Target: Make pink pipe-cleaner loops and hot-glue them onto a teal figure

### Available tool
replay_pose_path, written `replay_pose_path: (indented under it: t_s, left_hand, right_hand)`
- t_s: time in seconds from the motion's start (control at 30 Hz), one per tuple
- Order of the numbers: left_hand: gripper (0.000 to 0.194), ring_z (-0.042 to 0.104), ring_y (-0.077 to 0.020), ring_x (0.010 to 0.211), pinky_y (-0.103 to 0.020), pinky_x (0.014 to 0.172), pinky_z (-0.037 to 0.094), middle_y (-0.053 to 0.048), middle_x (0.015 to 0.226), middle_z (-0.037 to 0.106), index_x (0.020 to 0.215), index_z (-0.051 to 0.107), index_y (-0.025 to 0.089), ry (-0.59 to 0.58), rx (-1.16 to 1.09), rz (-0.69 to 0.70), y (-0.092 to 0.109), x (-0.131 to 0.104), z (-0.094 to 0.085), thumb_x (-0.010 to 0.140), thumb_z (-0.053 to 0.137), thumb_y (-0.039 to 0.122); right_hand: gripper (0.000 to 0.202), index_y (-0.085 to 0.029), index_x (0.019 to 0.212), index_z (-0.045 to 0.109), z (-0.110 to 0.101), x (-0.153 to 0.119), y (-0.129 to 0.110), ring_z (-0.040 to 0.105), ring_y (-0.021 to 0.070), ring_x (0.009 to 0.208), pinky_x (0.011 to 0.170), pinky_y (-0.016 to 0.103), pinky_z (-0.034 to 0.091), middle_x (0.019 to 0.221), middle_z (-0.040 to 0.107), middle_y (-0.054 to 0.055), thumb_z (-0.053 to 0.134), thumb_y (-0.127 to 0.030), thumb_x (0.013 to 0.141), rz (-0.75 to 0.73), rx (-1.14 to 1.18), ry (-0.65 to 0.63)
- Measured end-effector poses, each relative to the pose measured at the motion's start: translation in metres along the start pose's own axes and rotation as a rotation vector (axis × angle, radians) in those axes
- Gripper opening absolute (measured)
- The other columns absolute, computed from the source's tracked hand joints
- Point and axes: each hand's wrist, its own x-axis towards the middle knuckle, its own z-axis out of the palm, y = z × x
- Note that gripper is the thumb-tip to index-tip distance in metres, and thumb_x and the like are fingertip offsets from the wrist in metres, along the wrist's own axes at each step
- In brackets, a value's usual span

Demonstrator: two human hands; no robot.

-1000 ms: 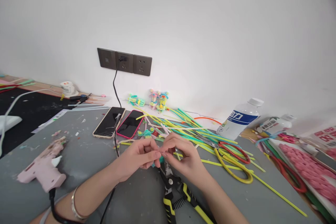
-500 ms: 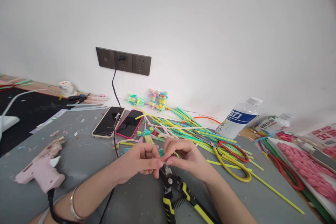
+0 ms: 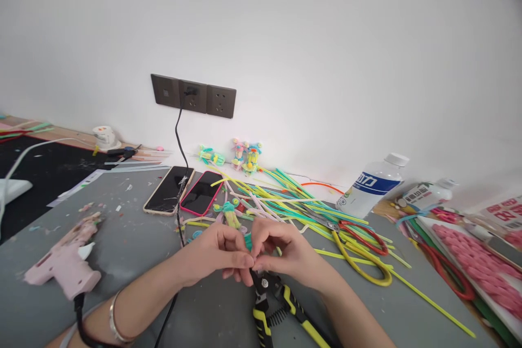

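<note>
My left hand (image 3: 222, 255) and my right hand (image 3: 275, 244) meet fingertip to fingertip at the middle of the table. Both are closed in a pinch; whatever lies between the fingertips is too small and hidden to name. Just under them lie black and yellow wire-stripping pliers (image 3: 265, 283), handles spread, jaws partly covered by my fingers. A small pipe-cleaner figure (image 3: 231, 213) in teal and yellow lies just beyond my hands. Past it spreads a pile of yellow, teal and pink pipe cleaners (image 3: 281, 196).
A pink glue gun (image 3: 67, 258) lies on the left, its cord near my forearm. Two phones (image 3: 169, 190) lie behind a black cable (image 3: 178, 217). Scissors (image 3: 361, 250) with red and yellow handles and a bottle (image 3: 373, 185) are on the right. Finished-looking figures (image 3: 246, 155) stand against the wall.
My right hand's fingers have moved slightly left and down, closing against the left fingertips. The pinkish bit seen between them earlier is now hidden. The view has shifted very slightly.
</note>
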Motion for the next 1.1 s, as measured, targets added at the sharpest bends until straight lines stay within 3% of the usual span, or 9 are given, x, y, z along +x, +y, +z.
replay_pose_path:
  t_s: [0.2,0.4,0.6,0.9,1.1]
  left_hand:
    - [0.037,0.043,-0.0050,0.041,-0.019,0.041,0.027,-0.009,0.060,0.075,0.062,0.067,0.012,0.067,-0.070,0.057,0.0000,0.0020,0.0019,0.069,0.086,0.042]
    - [0.036,0.046,-0.0070,0.044,-0.020,0.041,0.029,-0.011,0.062,0.075,0.062,0.071,0.011,0.112,-0.111,0.020,0.0003,0.0018,0.0026,0.065,0.089,0.042]
    - [0.033,0.055,-0.0107,0.054,-0.019,0.043,0.038,-0.013,0.076,0.078,0.075,0.076,0.012,0.093,-0.086,-0.001,0.0030,0.0006,0.0012,0.072,0.084,0.043]
    - [0.037,0.048,-0.0060,0.046,-0.018,0.045,0.033,-0.007,0.064,0.073,0.070,0.067,0.012,0.108,0.086,0.083,0.0006,0.0019,-0.0002,0.080,0.077,0.047]
    - [0.037,0.055,-0.0105,0.052,-0.020,0.047,0.036,-0.008,0.062,0.073,0.065,0.068,0.013,0.092,0.095,0.112,0.0037,0.0009,0.0033,0.077,0.079,0.047]
  right_hand:
    - [0.017,-0.020,0.078,0.071,0.0026,0.0028,0.0002,0.049,0.0151,0.068,0.057,0.027,0.036,0.071,0.058,0.002,0.076,-0.034,0.086,-0.114,-0.185,0.142]
    - [0.015,-0.021,0.079,0.073,0.0049,0.0025,0.0009,0.051,0.0149,0.065,0.054,0.026,0.036,0.069,0.064,0.003,0.074,-0.033,0.088,-0.156,-0.268,0.176]
    - [0.023,-0.020,0.076,0.073,0.0018,0.0010,0.0000,0.049,0.0136,0.057,0.049,0.025,0.034,0.065,0.063,0.002,0.073,-0.040,0.087,-0.129,-0.213,0.246]
    - [0.021,-0.021,0.080,0.071,-0.0005,0.0014,0.0058,0.054,0.0172,0.069,0.057,0.028,0.039,0.074,0.062,0.004,0.072,-0.040,0.088,-0.107,-0.204,0.188]
    - [0.022,-0.021,0.079,0.072,0.0003,0.0015,0.0007,0.054,0.0170,0.069,0.058,0.028,0.040,0.074,0.065,0.004,0.073,-0.042,0.087,-0.098,-0.198,0.166]
